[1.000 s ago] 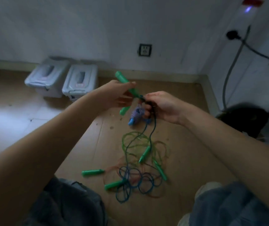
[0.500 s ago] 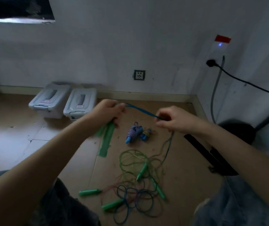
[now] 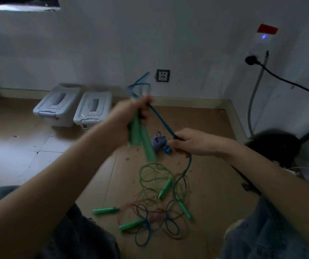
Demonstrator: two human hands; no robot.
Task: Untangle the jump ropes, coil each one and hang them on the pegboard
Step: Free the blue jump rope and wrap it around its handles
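Observation:
My left hand (image 3: 131,114) grips two green handles (image 3: 140,139) that hang down from the fist, blurred by motion. A loop of blue rope (image 3: 138,85) sticks up above that fist. The blue rope (image 3: 161,118) runs taut down to my right hand (image 3: 193,143), which pinches it. Below my right hand the rope drops into a tangle of ropes (image 3: 159,212) on the floor, green, blue and reddish loops with several green handles (image 3: 106,210) among them.
A striped blue-and-white string ball (image 3: 156,143) and a small blue object (image 3: 166,149) lie on the cardboard floor behind my hands. Two grey lidded bins (image 3: 92,109) stand against the wall. A dark object and cables sit at the right. My knees frame the tangle.
My left hand has risen and swung the green handles, and a blue loop now stands above it. My right hand has slid down along the rope. The view has tilted up.

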